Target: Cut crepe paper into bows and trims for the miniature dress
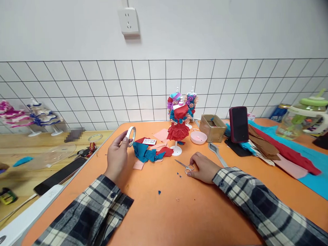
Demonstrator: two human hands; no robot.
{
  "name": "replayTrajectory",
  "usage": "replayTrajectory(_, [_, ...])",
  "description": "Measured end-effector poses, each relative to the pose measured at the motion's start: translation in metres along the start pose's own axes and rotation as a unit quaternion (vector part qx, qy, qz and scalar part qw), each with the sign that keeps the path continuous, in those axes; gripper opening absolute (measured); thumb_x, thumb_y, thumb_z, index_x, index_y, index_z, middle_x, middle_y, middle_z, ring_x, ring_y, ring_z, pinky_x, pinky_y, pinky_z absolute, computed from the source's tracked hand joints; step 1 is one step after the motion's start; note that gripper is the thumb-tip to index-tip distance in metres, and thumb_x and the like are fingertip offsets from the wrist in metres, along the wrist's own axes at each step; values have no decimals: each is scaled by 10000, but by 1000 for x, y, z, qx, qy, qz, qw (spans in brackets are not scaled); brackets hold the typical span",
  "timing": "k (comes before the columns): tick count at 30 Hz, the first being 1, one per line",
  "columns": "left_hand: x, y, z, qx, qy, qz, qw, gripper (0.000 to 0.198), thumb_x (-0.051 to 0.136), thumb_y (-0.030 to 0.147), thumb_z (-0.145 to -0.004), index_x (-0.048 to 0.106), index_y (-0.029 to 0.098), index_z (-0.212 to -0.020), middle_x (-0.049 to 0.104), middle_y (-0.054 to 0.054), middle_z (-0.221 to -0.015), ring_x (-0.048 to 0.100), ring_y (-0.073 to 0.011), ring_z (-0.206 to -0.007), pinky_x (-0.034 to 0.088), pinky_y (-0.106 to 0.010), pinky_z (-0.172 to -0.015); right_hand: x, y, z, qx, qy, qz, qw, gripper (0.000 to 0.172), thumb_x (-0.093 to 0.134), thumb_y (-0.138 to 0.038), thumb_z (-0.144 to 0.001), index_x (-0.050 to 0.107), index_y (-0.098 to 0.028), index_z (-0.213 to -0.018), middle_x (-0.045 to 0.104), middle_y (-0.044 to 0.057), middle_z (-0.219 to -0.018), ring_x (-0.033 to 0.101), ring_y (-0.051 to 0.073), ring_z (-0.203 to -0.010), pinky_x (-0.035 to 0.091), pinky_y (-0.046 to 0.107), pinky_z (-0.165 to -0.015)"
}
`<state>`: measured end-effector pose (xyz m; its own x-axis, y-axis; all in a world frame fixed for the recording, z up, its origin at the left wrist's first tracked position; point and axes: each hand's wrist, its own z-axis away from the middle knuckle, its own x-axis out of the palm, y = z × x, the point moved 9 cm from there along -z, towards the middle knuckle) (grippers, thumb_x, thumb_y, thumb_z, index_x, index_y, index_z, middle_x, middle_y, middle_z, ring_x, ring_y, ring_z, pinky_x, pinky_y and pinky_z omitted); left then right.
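Note:
My left hand (117, 156) pinches a white roll of tape (131, 136) upright above the orange table. Low on the tabletop, my right hand (204, 168) has its fingers closed at the handles of small scissors (185, 165), whose blades point left and away from me. Between and beyond my hands stands a miniature dress form in a red ruffled dress (177, 127) with teal trim, on a white round base. Teal cloth scraps (146, 152) lie left of it with red and pink pieces and a white card (149, 141). Tiny scraps (159, 192) dot the table nearer me.
Behind the red dress stand other dressed forms (191, 100). To the right are a pink bowl (198, 137), a wooden box (213, 128), tweezers (217, 154), an upright phone (238, 124), folded fabric (288, 147) and a lidded jug (301, 118). A black phone (59, 175) lies left.

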<state>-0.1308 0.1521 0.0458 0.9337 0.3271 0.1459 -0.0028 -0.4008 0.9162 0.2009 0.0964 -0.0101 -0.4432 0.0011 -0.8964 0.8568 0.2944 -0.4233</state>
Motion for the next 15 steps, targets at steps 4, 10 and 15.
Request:
replayTrajectory(4, [-3, -14, 7, -28, 23, -74, 997, 391, 577, 349, -845, 623, 196, -1202, 711, -60, -936, 647, -189, -906, 472, -320, -865, 9, 0, 4, 4, -58, -114, 992, 211, 649, -230, -708, 473, -208, -822, 628, -4, -765, 550, 139, -654, 425, 264, -600])
replayTrajectory(10, [34, -58, 25, -138, -62, -2, 989, 395, 667, 277, -773, 647, 184, -1157, 703, -72, -951, 653, -202, -855, 504, -261, -665, 12, -32, -6, -37, -2, -353, 935, 94, 575, -227, -769, 509, -209, -834, 654, 0, -786, 647, 147, -717, 510, 274, -657])
replayTrajectory(15, [41, -68, 22, -153, -67, 88, 982, 391, 641, 275, -805, 601, 191, -1184, 688, -71, -1014, 659, -165, -834, 530, -251, -681, -4, -73, -28, -114, 170, -261, 943, 92, 516, -240, -858, 581, -224, -921, 696, 35, -910, 668, 176, -851, 510, 309, -776])
